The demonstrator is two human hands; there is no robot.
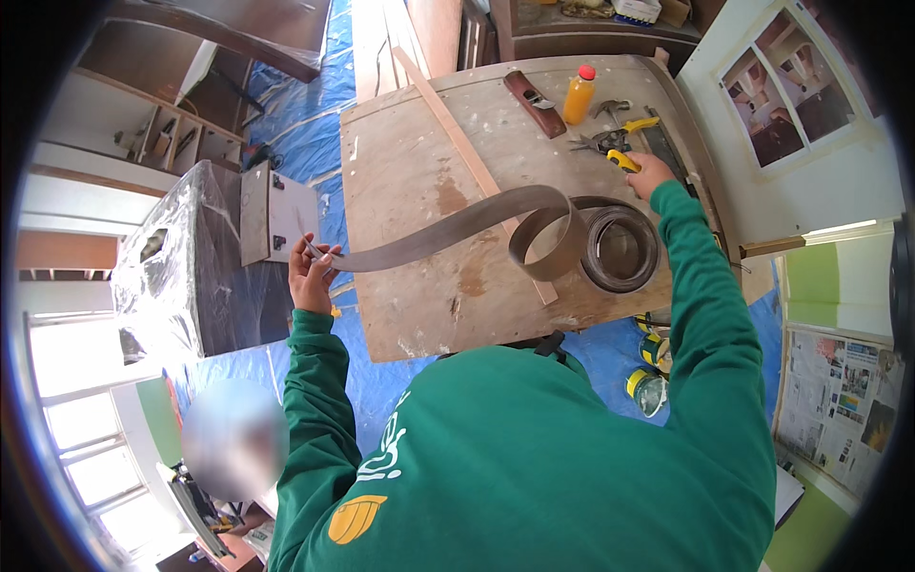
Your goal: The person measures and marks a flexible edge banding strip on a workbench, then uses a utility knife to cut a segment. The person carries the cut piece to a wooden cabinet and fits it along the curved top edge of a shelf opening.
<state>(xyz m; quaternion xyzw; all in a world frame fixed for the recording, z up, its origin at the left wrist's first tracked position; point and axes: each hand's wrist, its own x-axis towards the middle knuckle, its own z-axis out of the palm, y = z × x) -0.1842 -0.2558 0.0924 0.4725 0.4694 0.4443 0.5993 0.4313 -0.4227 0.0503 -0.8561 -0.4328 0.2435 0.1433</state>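
My left hand [313,275] is closed at the end of a long grey-brown strip of edge banding [419,248], with a slim pointed thing, perhaps a pencil, between the fingers. From there the strip curves across the wooden worktable [396,181] into a loose upright loop, beside a coiled roll [620,250] lying flat. At the table's right, my right hand [650,175] closes on a yellow-and-black handle [624,161]. It lies against snips [602,142] with another yellow handle; whether both are one tool I cannot tell.
A wooden lath [448,124] crosses the table under the strip. Farther back are a hand plane [535,103], an orange bottle [579,95] with a red cap and a hammer [611,108]. Jars [648,391] stand below the near edge. A plastic-wrapped cabinet [176,262] is at left.
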